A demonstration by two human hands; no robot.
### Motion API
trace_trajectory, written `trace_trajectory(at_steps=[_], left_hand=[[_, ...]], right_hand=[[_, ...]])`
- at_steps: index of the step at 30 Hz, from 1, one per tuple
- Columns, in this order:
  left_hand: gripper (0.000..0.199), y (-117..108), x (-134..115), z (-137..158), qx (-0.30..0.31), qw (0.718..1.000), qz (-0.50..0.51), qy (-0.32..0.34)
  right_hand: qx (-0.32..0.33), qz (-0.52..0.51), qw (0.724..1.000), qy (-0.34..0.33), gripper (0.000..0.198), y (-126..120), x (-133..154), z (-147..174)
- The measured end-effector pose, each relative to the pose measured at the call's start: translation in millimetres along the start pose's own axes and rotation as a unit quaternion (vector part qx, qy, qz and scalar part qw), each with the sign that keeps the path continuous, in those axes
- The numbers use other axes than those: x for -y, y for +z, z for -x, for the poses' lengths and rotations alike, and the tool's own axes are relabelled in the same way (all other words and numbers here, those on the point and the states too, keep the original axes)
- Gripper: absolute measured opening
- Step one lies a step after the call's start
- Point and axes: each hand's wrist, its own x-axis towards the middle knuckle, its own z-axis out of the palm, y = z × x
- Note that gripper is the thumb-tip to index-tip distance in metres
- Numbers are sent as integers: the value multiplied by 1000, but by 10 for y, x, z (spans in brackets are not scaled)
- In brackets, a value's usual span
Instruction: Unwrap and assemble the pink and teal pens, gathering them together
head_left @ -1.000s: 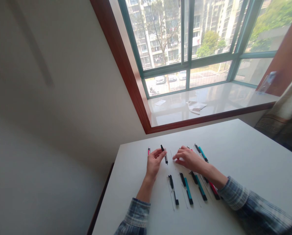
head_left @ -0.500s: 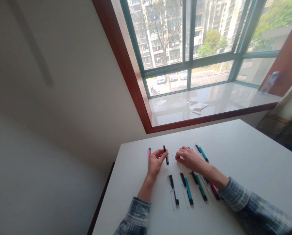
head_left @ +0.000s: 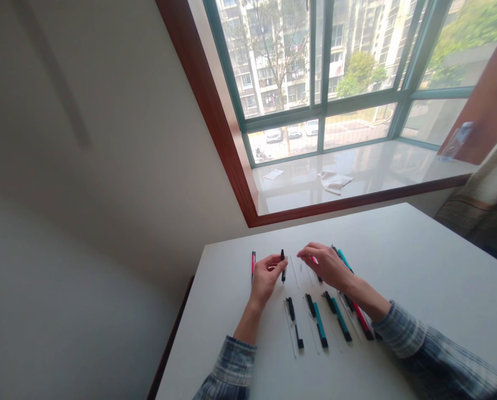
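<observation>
From my remote seat I see the black pen (head_left: 282, 255) at the frame's lower centre, nearly upright in the left hand's (head_left: 265, 278) pinching fingertips, while the right hand (head_left: 326, 264), whose grip I cannot tell, partly covers a red pen (head_left: 314, 260).

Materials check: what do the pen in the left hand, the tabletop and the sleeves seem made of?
Held pen: probably plastic, slim black parts; finish too small to tell. Tabletop: perhaps laminate, evenly white without grain, low sheen. Sleeves: cloth, matt, creased plaid; fibre unclear.
</observation>
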Motion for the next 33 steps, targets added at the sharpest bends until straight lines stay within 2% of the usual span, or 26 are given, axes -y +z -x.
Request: trace_trajectory(at_steps=[5,9,12,19,24,30,33], left_hand=[[35,45,-11,38,34,999,-17,6],[33,94,-65,78,52,998,-25,27],[32,117,-117,103,66,997,-22,44],[30,117,-161,113,87,994,-28,64],[33,115,-142,93,73,996,-3,58],[33,102,-100,66,42,998,22,42],[32,95,-95,63,36,998,16,44]], right_hand=[[-64,-117,989,57,18,-14,44,-30],[-63,-278,952,114,26,52,109,-43],[-63,-326,934,128,30,105,125,-45],[-55,-346,928,130,28,132,151,-36],[-46,-348,928,122,24,108,182,-34],[-39,-302,947,103,24,112,149,-24],[-44,-243,966,80,22,75,156,-22]])
